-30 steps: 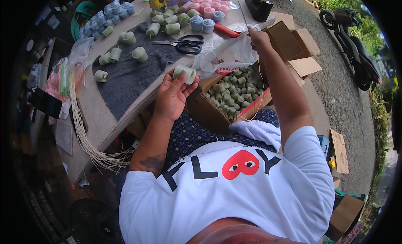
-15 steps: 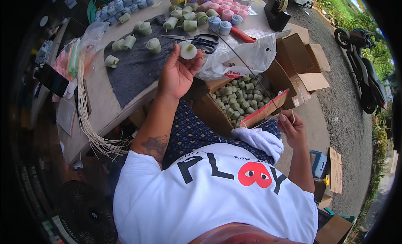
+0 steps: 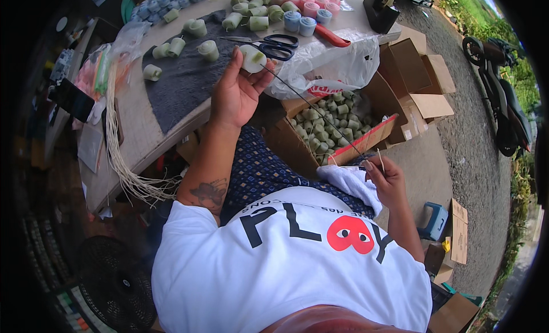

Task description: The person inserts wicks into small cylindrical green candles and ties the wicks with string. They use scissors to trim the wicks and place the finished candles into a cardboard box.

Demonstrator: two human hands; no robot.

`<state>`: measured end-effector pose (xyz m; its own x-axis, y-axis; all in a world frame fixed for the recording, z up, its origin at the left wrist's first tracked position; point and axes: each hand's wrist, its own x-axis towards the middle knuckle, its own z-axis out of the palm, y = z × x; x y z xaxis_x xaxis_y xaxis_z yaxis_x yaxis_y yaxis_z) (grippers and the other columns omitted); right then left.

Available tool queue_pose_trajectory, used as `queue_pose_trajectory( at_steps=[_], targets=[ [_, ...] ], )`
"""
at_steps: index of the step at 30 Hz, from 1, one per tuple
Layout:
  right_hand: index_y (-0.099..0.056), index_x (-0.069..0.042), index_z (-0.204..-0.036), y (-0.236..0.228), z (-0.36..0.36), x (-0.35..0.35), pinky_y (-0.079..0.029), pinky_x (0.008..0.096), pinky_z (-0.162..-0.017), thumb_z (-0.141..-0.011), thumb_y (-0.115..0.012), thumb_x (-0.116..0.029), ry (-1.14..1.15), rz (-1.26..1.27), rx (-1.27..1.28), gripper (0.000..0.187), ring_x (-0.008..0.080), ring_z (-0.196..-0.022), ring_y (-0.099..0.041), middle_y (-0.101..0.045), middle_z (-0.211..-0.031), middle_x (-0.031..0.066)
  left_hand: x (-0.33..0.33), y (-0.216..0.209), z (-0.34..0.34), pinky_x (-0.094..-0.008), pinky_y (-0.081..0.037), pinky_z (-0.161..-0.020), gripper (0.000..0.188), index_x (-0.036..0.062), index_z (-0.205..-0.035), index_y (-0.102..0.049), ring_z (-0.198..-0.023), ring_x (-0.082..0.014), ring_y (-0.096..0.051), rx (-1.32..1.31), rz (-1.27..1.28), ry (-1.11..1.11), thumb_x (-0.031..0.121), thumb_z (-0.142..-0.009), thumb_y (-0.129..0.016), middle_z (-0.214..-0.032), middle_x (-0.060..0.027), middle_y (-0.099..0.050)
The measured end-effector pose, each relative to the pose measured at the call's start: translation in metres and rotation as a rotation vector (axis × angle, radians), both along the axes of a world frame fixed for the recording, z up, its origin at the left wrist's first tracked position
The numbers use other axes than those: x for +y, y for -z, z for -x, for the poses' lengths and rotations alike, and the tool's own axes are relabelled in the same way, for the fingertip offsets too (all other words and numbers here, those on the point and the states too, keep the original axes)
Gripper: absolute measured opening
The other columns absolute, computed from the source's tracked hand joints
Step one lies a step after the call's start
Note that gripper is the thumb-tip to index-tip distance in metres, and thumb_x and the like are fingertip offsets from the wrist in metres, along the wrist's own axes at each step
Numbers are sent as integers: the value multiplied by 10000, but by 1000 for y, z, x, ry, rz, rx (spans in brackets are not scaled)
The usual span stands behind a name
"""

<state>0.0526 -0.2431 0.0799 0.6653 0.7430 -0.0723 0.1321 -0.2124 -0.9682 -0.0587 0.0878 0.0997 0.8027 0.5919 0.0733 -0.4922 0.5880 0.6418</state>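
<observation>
My left hand (image 3: 237, 92) is raised over the table's front edge, its fingers closed on a pale green-and-white candle (image 3: 254, 59) with its flat end toward me. Low on the right, my right hand (image 3: 384, 178) pinches the near end of a long thin dark rod (image 3: 311, 106), where a cream wick (image 3: 380, 161) hangs. The rod slants up to the left, and its far tip meets the candle's edge; whether it enters the candle I cannot tell. Just behind the left hand lie dark-handled scissors (image 3: 278, 47) on a dark grey cloth (image 3: 171, 110).
Green candles (image 3: 209, 50) stand on the cloth, with pink (image 3: 311, 10) and blue ones (image 3: 307, 27) behind. A red-handled tool (image 3: 331, 36) rests by a plastic bag (image 3: 349, 61). Below, a cardboard box (image 3: 349, 155) holds many green candles. A bundle of wicks (image 3: 123, 167) hangs off the table's left side.
The rod's far tip has come down to the candle in my left hand. My right hand has shifted slightly left and down, still pinching the rod and wick.
</observation>
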Motion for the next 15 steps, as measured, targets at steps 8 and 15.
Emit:
queue_pose_trajectory(
  at_steps=[8, 15],
  targets=[
    [-604, 24, -908, -2, 2, -1, -434, 214, -575, -883, -582, -63, 11, -30, 38, 93, 76, -655, -530, -559, -737, 19, -2, 7, -3, -334, -511, -818, 301, 51, -1038, -547, -910, -219, -633, 42, -75, -64, 320, -904, -561, -955, -124, -640],
    [-613, 11, -909, -2, -4, -5, -432, 210, -555, -877, -600, -80, 29, -65, 229, 98, 77, -633, -529, -568, -724, 13, 3, 11, 0, -355, -513, -817, 225, 67, -1060, -534, -908, -228, -639, 29, -91, -35, 213, -895, -582, -979, -98, -633]
  ],
)
